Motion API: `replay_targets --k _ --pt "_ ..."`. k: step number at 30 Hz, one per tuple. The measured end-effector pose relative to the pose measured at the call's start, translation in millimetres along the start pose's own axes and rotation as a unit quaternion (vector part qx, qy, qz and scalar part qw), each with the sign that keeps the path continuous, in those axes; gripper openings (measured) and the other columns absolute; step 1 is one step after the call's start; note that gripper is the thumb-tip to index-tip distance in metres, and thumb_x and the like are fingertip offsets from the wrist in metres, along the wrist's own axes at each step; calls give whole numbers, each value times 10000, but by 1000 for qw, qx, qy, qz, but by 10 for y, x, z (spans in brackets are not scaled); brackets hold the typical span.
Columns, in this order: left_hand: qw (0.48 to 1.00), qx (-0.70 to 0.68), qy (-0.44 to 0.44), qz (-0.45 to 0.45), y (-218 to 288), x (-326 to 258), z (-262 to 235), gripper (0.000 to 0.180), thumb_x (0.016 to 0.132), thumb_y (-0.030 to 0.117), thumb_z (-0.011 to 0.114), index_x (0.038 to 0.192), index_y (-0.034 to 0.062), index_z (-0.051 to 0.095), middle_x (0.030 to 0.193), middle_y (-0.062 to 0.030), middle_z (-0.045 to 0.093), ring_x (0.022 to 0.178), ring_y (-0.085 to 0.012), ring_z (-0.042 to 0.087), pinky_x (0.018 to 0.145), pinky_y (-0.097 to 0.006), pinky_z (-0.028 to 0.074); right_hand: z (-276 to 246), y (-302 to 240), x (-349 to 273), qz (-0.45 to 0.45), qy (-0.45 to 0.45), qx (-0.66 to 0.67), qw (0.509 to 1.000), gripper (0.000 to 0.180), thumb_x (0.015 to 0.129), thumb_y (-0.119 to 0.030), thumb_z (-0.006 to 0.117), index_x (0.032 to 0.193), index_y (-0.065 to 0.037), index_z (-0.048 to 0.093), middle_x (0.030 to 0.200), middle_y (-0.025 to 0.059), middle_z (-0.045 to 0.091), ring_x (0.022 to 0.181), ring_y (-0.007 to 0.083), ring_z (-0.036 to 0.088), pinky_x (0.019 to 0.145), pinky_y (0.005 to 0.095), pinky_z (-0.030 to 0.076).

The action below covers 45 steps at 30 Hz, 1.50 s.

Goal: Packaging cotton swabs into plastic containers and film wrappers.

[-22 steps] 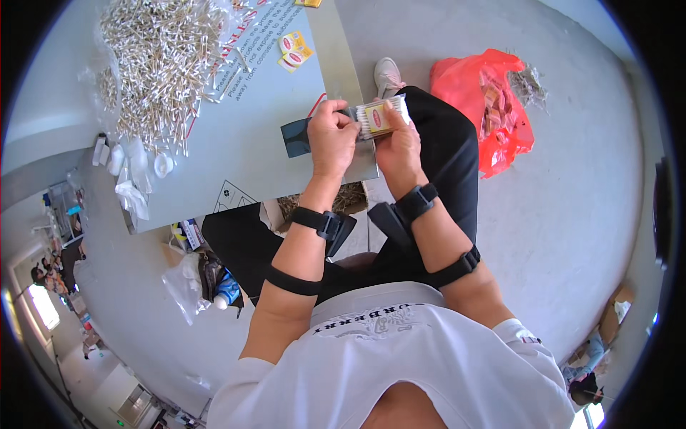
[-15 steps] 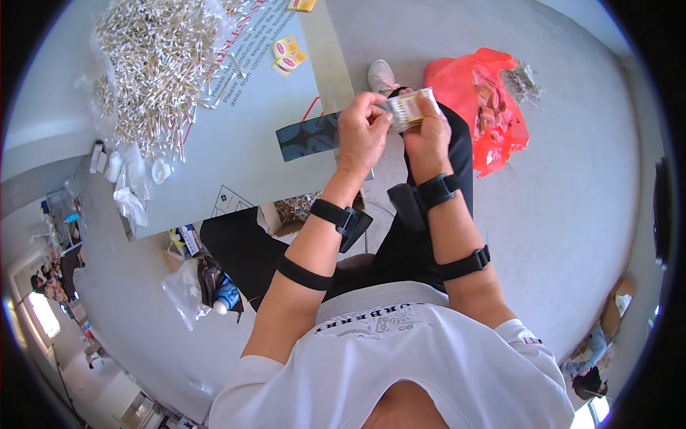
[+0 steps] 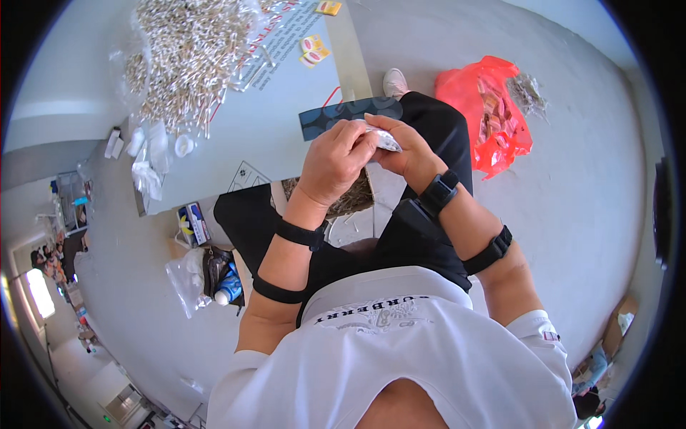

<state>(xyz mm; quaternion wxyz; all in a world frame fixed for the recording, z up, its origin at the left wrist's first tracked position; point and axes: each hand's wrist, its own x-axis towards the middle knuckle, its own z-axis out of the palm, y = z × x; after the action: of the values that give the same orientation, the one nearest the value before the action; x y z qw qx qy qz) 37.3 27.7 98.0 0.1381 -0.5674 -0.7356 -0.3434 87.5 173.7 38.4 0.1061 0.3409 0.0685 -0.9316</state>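
Note:
A small clear packet of cotton swabs [image 3: 388,140] is held between my two hands, low over the near right corner of the table. The fingers of my left hand [image 3: 334,159] pinch its left end. My right hand [image 3: 407,146] wraps round the other side, and fingers cover much of the packet. Just beyond the hands lies a dark patterned strip [image 3: 323,123] on the table. A large heap of loose cotton swabs [image 3: 193,61] spreads over a clear plastic bag at the far left. Small yellow-and-white cards [image 3: 313,51] lie near the table's right side, with another yellow card [image 3: 329,8] farther back.
On the floor at the right stands an open red plastic bag [image 3: 463,89] with packets inside, beside a clear bag of swabs [image 3: 527,94]. A cardboard box [image 3: 363,191] sits below the table edge. A small white round container [image 3: 184,146] is at the table's left.
Both hands have drawn closer to my body and left with the packet. It is now tilted and more covered by fingers; its yellow card no longer shows. The view has shifted slightly.

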Motion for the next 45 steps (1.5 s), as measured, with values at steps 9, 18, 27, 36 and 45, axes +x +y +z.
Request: replay_targets --k 9,18,27,36,45 --pt "978 -20 120 -172 -227 -482 -121 113 727 -42 670 792 22 605 743 -87 529 653 -271 570 549 -351 460 41 331 -141 -457 -81 -512 723 460 731 33 732 1172 -78 661 858 17 574 725 72 516 682 190 446" --pt "967 -70 113 -219 -291 -650 -172 210 732 -70 702 905 47 684 755 -58 554 653 -187 595 584 -300 485 217 429 -50 -501 -86 -610 608 203 724 -9 742 923 -50 732 748 25 546 689 114 536 618 237 435" --pt "971 -1 106 -214 -299 -566 -174 121 706 -37 683 774 52 638 775 -53 535 737 -247 566 626 -366 482 346 348 -23 -519 -101 -713 461 89 717 -31 732 756 -6 657 746 40 546 686 138 548 606 279 434" --pt "979 23 37 -200 -458 -378 -250 104 730 -6 611 749 38 518 797 -90 517 818 -308 516 675 -423 450 577 307 79 -438 -66 -663 604 68 735 -5 695 743 4 629 698 36 523 629 128 512 572 286 408" --pt "962 -49 79 -256 -461 -647 -136 154 689 -30 682 787 38 585 797 -74 541 821 -283 537 683 -400 461 355 444 150 -515 -65 -692 501 72 741 -2 676 742 7 604 751 82 518 674 211 533 616 300 433"
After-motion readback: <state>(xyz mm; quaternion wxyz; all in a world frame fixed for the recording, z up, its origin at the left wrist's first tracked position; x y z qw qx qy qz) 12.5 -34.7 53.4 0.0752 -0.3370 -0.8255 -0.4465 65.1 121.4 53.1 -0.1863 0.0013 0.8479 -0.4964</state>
